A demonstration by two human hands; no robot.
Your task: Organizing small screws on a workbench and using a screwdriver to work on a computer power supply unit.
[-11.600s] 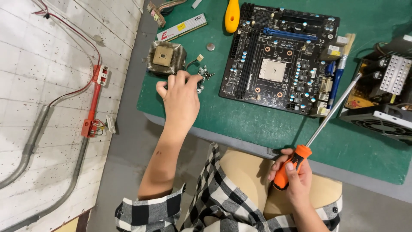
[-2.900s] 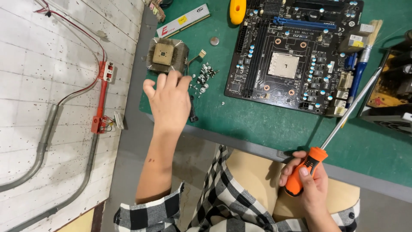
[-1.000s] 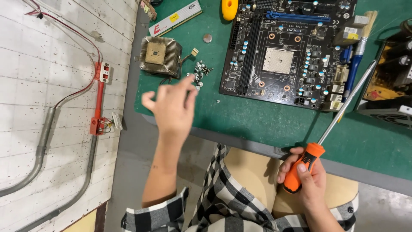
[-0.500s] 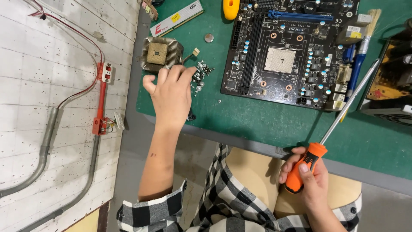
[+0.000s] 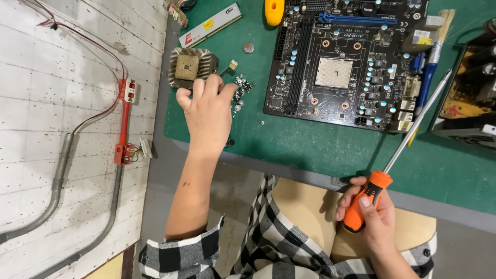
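**Left hand at the screws, right hand on the screwdriver**

The board (image 5: 343, 64) is the big black thing on the green tabletop (image 5: 310, 144). All places here are told from it.

The left hand (image 5: 209, 116) is left of the board, palm down. Its fingers (image 5: 227, 92) are bent and close together, with the tips at a small pile of screws (image 5: 242, 90). The pile lies just left of the board's left edge. The fingers hide part of the pile, so I cannot tell if they pinch a screw or only touch the pile.

The right hand (image 5: 369, 214) is below the board, past the near edge of the tabletop and over the lap. Its fingers are wrapped tight around the orange handle of a screwdriver (image 5: 385, 170). The long metal shaft slants up and to the right — its tip ends near the board's right edge.

Left of the screws, farther from the board, sits a heatsink (image 5: 191, 67) with a square plate in its middle. The left hand's fingers almost reach it. A round coin cell (image 5: 248, 48) lies left of the board, near its top corner. A memory stick (image 5: 210, 25) lies up and left of the board. A blue brush (image 5: 431, 57) lies along the board's right side.
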